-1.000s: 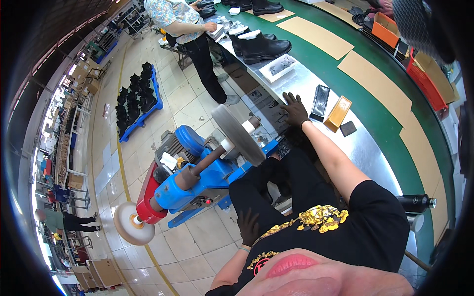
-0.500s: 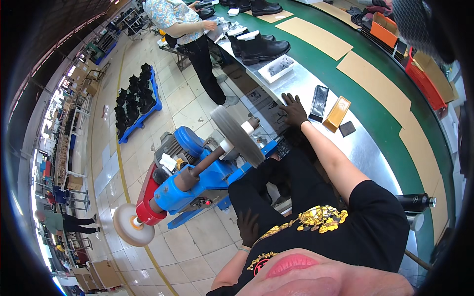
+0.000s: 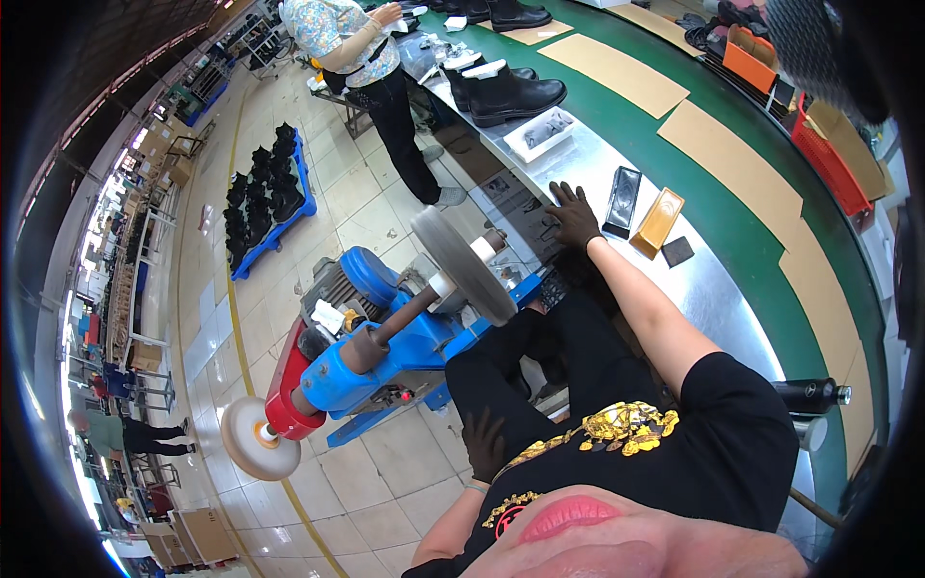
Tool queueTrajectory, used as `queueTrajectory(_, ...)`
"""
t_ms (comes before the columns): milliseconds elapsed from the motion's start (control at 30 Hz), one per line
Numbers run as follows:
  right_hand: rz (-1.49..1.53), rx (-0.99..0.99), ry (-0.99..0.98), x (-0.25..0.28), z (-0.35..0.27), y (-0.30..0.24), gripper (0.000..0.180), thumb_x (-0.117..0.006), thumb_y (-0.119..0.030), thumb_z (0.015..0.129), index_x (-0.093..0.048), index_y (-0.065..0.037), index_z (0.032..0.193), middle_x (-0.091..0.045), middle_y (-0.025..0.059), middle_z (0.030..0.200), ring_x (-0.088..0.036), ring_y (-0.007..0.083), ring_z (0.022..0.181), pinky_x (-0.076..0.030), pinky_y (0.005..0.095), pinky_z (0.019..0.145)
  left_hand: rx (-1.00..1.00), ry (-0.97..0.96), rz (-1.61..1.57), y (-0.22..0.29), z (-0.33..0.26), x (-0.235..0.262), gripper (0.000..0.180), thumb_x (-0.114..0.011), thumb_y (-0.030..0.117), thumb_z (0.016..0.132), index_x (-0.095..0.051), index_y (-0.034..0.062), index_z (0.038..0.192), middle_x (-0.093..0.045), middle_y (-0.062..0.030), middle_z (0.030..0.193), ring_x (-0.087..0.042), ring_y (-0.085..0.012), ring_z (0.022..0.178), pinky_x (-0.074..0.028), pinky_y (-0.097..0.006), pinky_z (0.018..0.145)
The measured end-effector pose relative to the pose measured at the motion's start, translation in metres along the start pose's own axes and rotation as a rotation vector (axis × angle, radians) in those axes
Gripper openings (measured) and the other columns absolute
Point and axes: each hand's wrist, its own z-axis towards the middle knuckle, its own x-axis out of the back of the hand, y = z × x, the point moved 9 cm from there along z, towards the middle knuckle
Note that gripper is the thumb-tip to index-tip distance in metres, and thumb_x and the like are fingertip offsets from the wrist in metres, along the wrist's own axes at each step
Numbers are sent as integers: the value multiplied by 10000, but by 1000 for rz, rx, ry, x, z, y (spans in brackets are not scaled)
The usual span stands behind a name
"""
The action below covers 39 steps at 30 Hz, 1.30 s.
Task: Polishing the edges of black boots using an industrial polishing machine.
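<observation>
My right hand (image 3: 575, 218), in a dark glove, lies on the near edge of the metal tabletop (image 3: 708, 289). Its fingers are spread and it holds nothing. Just right of it are a black oblong block (image 3: 623, 201), a golden-yellow oblong block (image 3: 659, 223) and a small dark square pad (image 3: 678, 251). My left hand (image 3: 484, 444), gloved too, rests with fingers extended on my thigh. In front of my legs stands a blue polishing machine (image 3: 424, 339). Its grey buffing wheel (image 3: 462, 267) looks blurred, and a pale wheel (image 3: 260, 439) sits at the other end.
A white tray (image 3: 540, 133) and black boots (image 3: 515, 94) stand farther along the table. Beyond runs a green surface with cardboard sheets (image 3: 732, 159). A co-worker (image 3: 342, 43) stands at the far end. A blue pallet (image 3: 275, 202) with dark footwear lies on the floor. A black bottle (image 3: 809, 395) is at right.
The co-worker's hands have lifted away from the table toward the chest. My own hands have stayed where they were.
</observation>
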Motion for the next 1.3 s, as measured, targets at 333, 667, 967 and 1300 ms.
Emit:
queueTrajectory(333,-4,-10,-4,3,-1,-1,530,-699,-183,587,-662,-170,1115,-315,149,1479,-273,331,1374,-183,507,1125,3,4,-10,3,-2,2,361,-490,293,890,-600,190,1219,-400,-76,1446,-226,-395,1375,-180,-516,1096)
queueTrajectory(667,-11,-10,-3,-3,1,3,521,-706,-192,582,-659,-167,1100,-313,148,1480,-274,328,1374,-191,506,1119,4,-18,16,-2,-1,-3,359,-507,282,880,-601,192,1215,-401,-77,1445,-235,-395,1370,-180,-515,1097)
queueTrajectory(967,-31,-7,-3,1,0,1,533,-722,-201,570,-660,-164,1098,-319,150,1475,-279,328,1369,-198,502,1116,4,-9,-7,1,-2,0,360,-516,271,875,-599,188,1215,-394,-78,1449,-221,-393,1375,-171,-512,1100)
queueTrajectory(1300,8,-21,-30,4,-1,-2,531,-718,-176,580,-664,-162,1108,-307,144,1486,-273,327,1375,-184,501,1128,2,-19,5,-2,-3,-3,367,-499,296,884,-592,189,1223,-393,-80,1450,-219,-397,1376,-177,-512,1097)
